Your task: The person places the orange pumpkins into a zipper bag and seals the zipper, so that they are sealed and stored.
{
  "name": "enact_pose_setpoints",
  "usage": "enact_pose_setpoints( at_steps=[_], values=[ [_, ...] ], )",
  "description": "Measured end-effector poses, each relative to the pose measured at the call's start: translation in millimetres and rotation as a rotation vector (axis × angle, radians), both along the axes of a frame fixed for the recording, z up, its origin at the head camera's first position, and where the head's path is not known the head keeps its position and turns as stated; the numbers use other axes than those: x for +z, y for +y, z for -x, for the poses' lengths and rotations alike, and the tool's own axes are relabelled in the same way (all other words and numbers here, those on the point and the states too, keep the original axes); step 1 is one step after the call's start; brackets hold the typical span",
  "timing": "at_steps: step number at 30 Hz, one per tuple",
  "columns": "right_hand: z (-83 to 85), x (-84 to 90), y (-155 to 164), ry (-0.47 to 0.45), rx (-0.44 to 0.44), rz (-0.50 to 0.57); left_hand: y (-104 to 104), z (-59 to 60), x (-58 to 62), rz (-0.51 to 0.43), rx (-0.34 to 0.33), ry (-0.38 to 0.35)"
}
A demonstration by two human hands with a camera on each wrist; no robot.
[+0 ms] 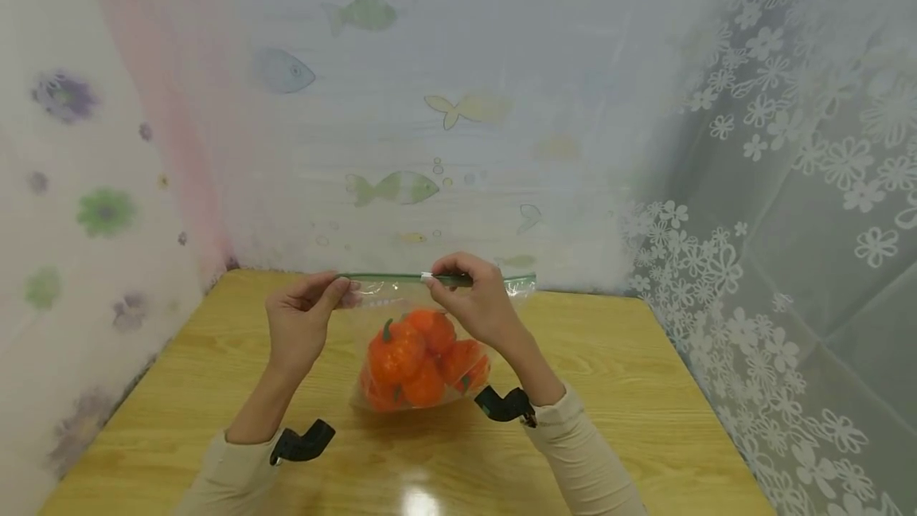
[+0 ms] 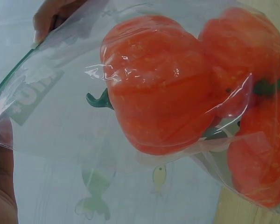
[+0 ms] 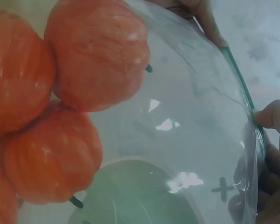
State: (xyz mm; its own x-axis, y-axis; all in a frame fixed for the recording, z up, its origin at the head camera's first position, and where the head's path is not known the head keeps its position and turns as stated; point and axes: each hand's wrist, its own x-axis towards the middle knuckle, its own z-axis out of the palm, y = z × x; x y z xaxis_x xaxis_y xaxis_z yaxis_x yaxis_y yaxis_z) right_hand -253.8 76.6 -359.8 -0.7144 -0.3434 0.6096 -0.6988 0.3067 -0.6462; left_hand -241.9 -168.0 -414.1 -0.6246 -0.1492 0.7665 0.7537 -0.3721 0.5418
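Note:
A clear zip bag [image 1: 437, 293] with a green strip along its top hangs upright between my two hands. Inside it are several orange pumpkins [image 2: 154, 84] with short green stems, bunched toward the bottom. My left hand [image 1: 301, 321] pinches the bag's top left corner between thumb and fingers. Right of the middle, my right hand [image 1: 476, 301] pinches the white slider [image 1: 427, 277] on the green strip [image 3: 240, 79]. In the right wrist view, fingers grip that strip at two places, with the bag's wall stretched smooth below.
A wooden table [image 1: 595, 388] lies below the bag. Printed curtains surround it, with fish on the back one [image 1: 458, 110] and white flowers on the right one [image 1: 770, 357]. Black curved mounts [image 1: 304, 442] stick out from both wrists.

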Motion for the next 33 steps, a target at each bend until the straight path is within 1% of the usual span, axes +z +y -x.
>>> enact_pose_setpoints(
  at_steps=[4, 8, 11, 14, 18, 26, 30, 33],
  values=[
    [-3.8, 0.0, 6.2, -0.017, -0.013, 0.002, 3.0, -4.1, -1.1, -0.006, -0.001, 0.0],
    [-13.3, 7.4, 10.8, -0.026, -0.024, 0.001, 5.2, -7.4, 0.4, -0.004, -0.002, 0.0],
    [-25.1, 17.5, 13.4, -0.031, -0.026, -0.003, 6.6, -10.8, 1.0, 0.013, 0.03, -0.028],
    [-35.3, 25.1, 16.6, -0.035, -0.027, -0.007, 7.8, -14.8, 1.6, 0.031, 0.077, -0.067],
    [-40.1, 26.1, 21.8, -0.041, -0.032, -0.015, 9.0, -19.5, 1.6, 0.027, 0.091, -0.082],
    [-40.9, 23.5, 30.7, -0.059, -0.063, -0.031, 8.6, -24.4, 1.4, 0.024, 0.093, -0.083],
    [-30.2, 14.5, 38.6, -0.07, -0.048, -0.038, 8.7, -26.2, 0.6, 0.021, 0.091, -0.093],
    [-21.5, 7.2, 45.9, -0.077, -0.021, -0.038, 8.6, -27.4, 0.3, 0.032, 0.101, -0.102]
  ],
)
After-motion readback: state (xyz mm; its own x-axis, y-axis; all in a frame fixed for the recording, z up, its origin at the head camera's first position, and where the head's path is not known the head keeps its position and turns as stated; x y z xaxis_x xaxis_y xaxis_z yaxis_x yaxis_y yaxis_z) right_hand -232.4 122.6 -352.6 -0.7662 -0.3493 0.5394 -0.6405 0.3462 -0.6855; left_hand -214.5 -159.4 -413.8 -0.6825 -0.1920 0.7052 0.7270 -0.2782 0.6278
